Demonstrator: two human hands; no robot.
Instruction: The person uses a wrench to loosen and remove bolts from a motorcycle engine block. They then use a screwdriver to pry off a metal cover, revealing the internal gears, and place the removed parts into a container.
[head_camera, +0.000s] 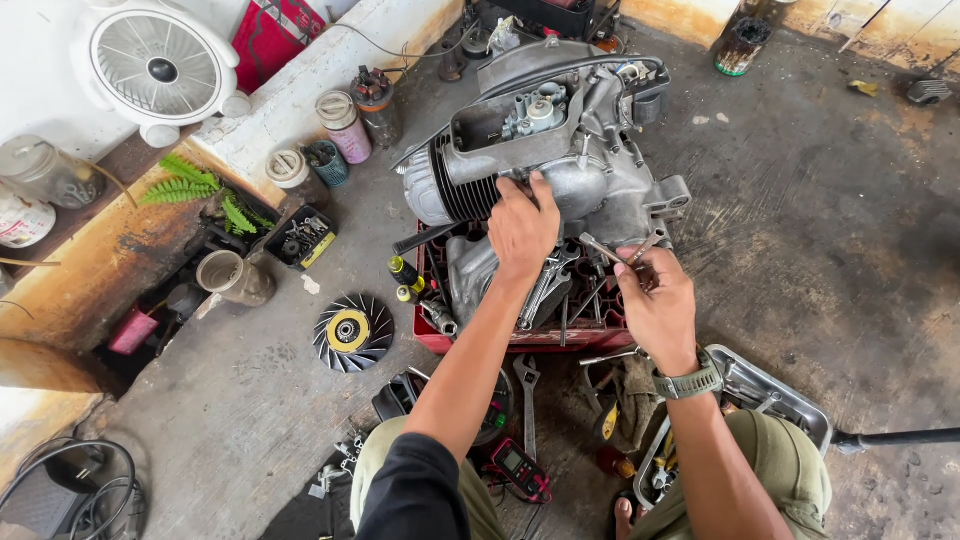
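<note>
The person's left hand (522, 225) lies palm down, fingers curled, on the grey engine (560, 150), which sits on a red crate (470, 345) on the concrete floor (830, 230), while the right hand (657, 305) (a watch (690, 382) on its wrist) pinches a slim metal tool (603, 248) just right of the engine's near side. Wrenches (545, 290) lie in the crate below the hands, a finned fan wheel (352, 332) lies to the left, and a metal tray (770, 395) sits near right. Far left stands a white fan (160, 68), with a multimeter (520, 467) nearest, between the knees.
</note>
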